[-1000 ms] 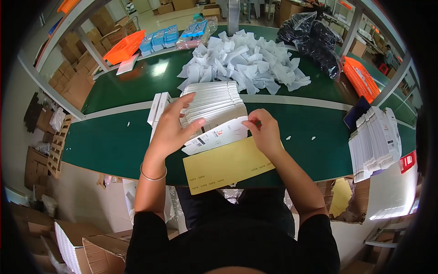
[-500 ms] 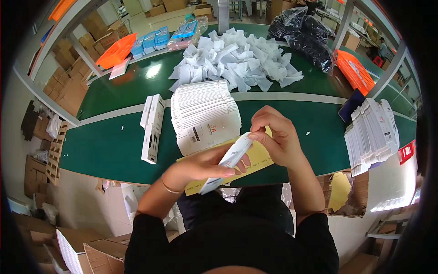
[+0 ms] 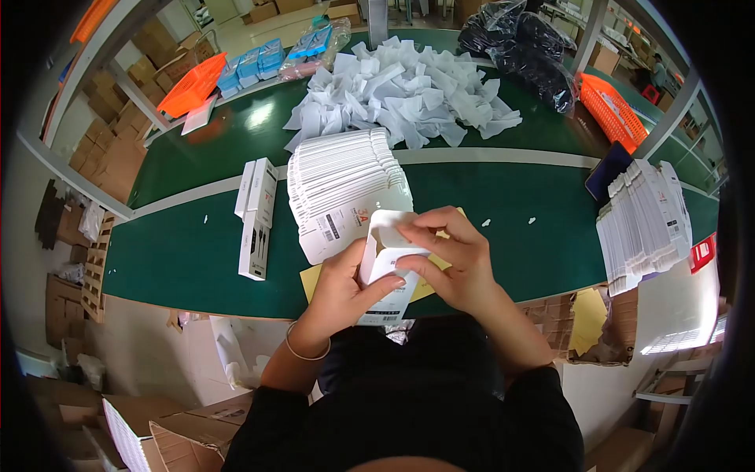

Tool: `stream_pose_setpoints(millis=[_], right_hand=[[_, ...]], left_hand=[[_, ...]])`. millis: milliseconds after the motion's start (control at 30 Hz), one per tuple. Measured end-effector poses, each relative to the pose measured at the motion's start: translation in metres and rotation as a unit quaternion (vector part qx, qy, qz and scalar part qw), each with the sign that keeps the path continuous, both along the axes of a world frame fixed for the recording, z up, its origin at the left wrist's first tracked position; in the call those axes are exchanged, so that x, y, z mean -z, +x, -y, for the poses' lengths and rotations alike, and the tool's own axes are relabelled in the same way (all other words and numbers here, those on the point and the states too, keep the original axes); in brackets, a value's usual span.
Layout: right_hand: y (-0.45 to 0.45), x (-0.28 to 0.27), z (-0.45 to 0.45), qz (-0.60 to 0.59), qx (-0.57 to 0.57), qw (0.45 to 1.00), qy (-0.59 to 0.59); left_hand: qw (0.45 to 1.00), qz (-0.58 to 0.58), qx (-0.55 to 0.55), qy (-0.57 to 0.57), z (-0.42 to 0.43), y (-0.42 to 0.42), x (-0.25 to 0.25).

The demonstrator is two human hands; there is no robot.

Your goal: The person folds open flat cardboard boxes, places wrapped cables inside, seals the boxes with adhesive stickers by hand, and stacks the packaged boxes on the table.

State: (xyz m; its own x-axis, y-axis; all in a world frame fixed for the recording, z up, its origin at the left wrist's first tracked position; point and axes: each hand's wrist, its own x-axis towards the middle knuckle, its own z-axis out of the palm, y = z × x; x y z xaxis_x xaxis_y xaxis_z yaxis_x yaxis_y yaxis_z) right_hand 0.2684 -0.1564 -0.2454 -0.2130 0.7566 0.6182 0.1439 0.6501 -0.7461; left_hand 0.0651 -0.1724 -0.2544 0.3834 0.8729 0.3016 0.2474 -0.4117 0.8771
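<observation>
- Holds a small white printed cardboard box (image 3: 385,263) between both hands, over the near edge of the green tabletop (image 3: 511,252), upper end open.
- Wraps the fingers of the left hand (image 3: 338,293) round the left side of the box, closed on it, thumb across the front face.
- Sets the thumb and bent forefinger of the right hand (image 3: 460,263) slightly apart at the open end, touching it; cannot tell of any flap pinched between them.
- Has a yellow paper sheet (image 3: 313,278) below, partly hidden by the box and hands.
- Has a fanned stack of flat white cartons (image 3: 338,185) just beyond, with narrow white boxes (image 3: 253,245) to its left.
- Has a heap of thin white sheets (image 3: 401,94) farther back, black plastic bags (image 3: 519,51) to its right.
- Has a second stack of flat white cartons (image 3: 645,224) near the table's right end.
</observation>
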Motion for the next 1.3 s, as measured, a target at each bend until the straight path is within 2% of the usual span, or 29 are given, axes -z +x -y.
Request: stream_pose_setpoints(millis=[100, 167, 300, 500, 633, 667, 733, 800, 833, 967, 1000, 1133, 1167, 1300], right_hand=[[0.002, -0.007, -0.004, 0.049, 0.011, 0.995, 0.085], [0.006, -0.015, -0.009, 0.066, 0.016, 0.991, 0.115], [0.035, -0.038, -0.028, 0.155, -0.192, 0.968, 0.036], [0.052, -0.055, -0.039, 0.282, -0.278, 0.913, 0.097], [0.032, -0.05, -0.021, 0.144, -0.222, 0.96, -0.088], [0.027, -0.046, -0.016, 0.145, -0.224, 0.96, -0.088], [0.014, -0.032, -0.001, 0.013, -0.148, 0.973, -0.175], [0.004, -0.016, 0.007, -0.121, -0.067, 0.956, -0.259], [0.002, -0.008, 0.005, -0.121, -0.068, 0.956, -0.259], [-0.006, 0.021, -0.003, -0.182, -0.117, 0.976, -0.034], [-0.007, 0.021, -0.002, -0.182, -0.116, 0.976, -0.033], [-0.013, 0.018, 0.004, -0.305, -0.174, 0.919, -0.182], [-0.015, 0.016, 0.006, -0.303, -0.176, 0.919, -0.182], [-0.018, 0.005, 0.017, -0.141, -0.034, 0.989, -0.014]], left_hand=[[0.987, 0.147, -0.047, -0.053, 0.004, 0.01, 0.0], [0.976, 0.196, -0.061, -0.069, 0.003, 0.01, 0.002], [0.993, 0.09, 0.019, 0.067, -0.002, -0.003, 0.017], [0.993, 0.048, 0.059, 0.089, -0.001, -0.005, 0.013], [0.992, 0.097, 0.071, 0.046, 0.0, -0.004, 0.021], [0.992, 0.098, 0.069, 0.046, 0.001, -0.003, 0.02], [0.984, 0.168, 0.053, -0.002, 0.004, 0.002, 0.016], [0.97, 0.236, 0.037, -0.053, 0.009, 0.006, 0.011], [0.97, 0.236, 0.036, -0.052, 0.01, 0.007, 0.007], [0.936, 0.317, 0.047, -0.144, 0.012, 0.013, -0.012], [0.936, 0.317, 0.048, -0.144, 0.012, 0.012, -0.011], [0.928, 0.322, 0.037, -0.186, 0.009, 0.006, 0.001], [0.927, 0.323, 0.035, -0.185, 0.009, 0.006, 0.002], [0.903, 0.363, 0.055, -0.226, 0.008, 0.006, 0.006]])
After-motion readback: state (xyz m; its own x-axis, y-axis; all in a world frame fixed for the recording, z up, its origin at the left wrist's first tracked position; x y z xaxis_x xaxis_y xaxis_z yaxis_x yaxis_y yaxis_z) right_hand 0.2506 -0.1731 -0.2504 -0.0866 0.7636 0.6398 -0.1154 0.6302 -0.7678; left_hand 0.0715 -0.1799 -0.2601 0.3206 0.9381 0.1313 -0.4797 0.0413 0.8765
